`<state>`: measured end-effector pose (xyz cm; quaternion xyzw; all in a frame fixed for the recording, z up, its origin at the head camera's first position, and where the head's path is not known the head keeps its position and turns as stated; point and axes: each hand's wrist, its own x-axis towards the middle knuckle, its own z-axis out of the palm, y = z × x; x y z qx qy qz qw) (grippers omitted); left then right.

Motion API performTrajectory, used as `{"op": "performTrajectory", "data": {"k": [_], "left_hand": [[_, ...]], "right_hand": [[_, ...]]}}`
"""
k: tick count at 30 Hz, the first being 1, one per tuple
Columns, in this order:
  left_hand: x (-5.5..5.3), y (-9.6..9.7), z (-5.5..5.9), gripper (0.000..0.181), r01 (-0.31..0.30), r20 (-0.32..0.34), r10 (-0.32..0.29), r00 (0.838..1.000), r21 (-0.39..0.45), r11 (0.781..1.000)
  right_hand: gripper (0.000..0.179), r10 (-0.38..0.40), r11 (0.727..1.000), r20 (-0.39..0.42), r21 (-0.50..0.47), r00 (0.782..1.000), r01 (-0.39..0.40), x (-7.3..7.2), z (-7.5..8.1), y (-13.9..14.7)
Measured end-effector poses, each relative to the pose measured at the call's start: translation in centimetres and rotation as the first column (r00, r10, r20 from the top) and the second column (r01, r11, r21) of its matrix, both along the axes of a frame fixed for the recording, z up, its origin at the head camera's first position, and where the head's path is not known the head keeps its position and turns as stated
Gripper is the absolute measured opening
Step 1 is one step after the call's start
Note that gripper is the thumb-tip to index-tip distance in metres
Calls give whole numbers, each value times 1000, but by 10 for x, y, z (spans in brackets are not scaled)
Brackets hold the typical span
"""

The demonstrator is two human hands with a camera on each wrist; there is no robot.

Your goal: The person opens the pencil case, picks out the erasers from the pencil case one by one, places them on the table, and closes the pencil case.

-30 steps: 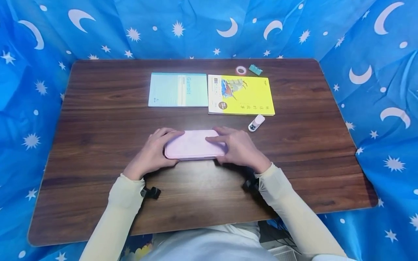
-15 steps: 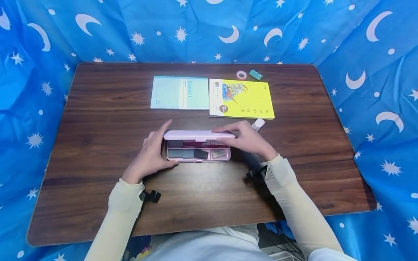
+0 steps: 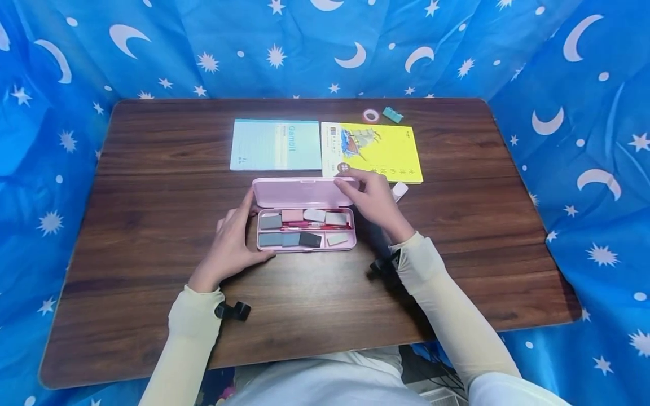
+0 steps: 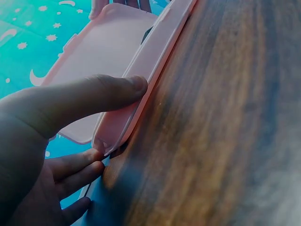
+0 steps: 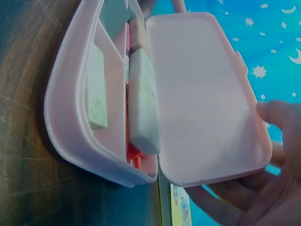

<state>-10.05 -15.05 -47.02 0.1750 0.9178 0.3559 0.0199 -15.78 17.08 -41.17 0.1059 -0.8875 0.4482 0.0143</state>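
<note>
A pink pencil case [image 3: 307, 251] stands on the table with its lid [image 3: 299, 194] raised at the back. My left hand [image 3: 223, 245] grips its left end, thumb [image 4: 117, 89] on the front wall and the other fingers round behind. My right hand [image 3: 374, 204] holds the lid's right edge, thumb on the inner face and fingers behind. Inside, the back compartment holds several eraser-like blocks, one pink [image 3: 291, 215], over red pens [image 3: 337, 228]. In front lie blue-grey blocks [image 3: 271, 239], a dark block [image 3: 310, 240] and, past a divider, a white eraser [image 5: 97, 89].
Behind the case lie a light-blue notebook [image 3: 274, 145] and a yellow book [image 3: 391, 149] with a ship. A small white item [image 3: 400, 190] lies right of the lid, partly behind my right hand. Farther back are a tape roll [image 3: 370, 116] and a teal piece [image 3: 393, 115].
The pencil case's lid, closed a second ago, has swung up and back with my right hand, baring the contents. My left hand has stayed at the case's left end.
</note>
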Motion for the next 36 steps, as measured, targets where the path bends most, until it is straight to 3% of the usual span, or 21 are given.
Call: {"op": "performTrajectory", "data": {"k": [2,4,6,8,10,12,16,25,31,36], "left_hand": [[0,0,0,141,2,6,-2,1000,0,1000],[0,0,1,140,3,12,-3,1000,4,1000],[-1,0,1,140,2,17,-2,1000,8,1000],[-1,0,1,140,-1,16,1,1000,8,1000],[-1,0,1,141,-3,18,3,1000,2,1000],[0,0,1,141,-4,20,4,1000,-4,1000],[0,2,0,142,-5,26,5,1000,6,1000],[2,4,-5,141,-3,41,2,999,24,1000],[2,5,-8,141,-3,11,3,1000,37,999],[0,3,-4,142,6,-15,-5,1000,34,999]], "right_hand": [[40,-51,998,-136,36,989,56,5,2,-1],[35,-99,992,-288,51,953,118,14,2,0],[26,-93,989,-381,69,920,128,24,-1,3],[20,-29,989,-363,122,931,78,33,-6,6],[16,56,981,-263,193,963,-4,40,-15,9],[19,111,963,-160,261,981,-66,43,-22,12],[25,138,946,-84,308,987,-106,42,-29,12],[23,135,922,-57,372,989,-105,39,-34,10],[23,135,949,-104,299,985,-98,43,-30,20],[25,91,966,-149,252,985,-51,47,-21,50]]}}
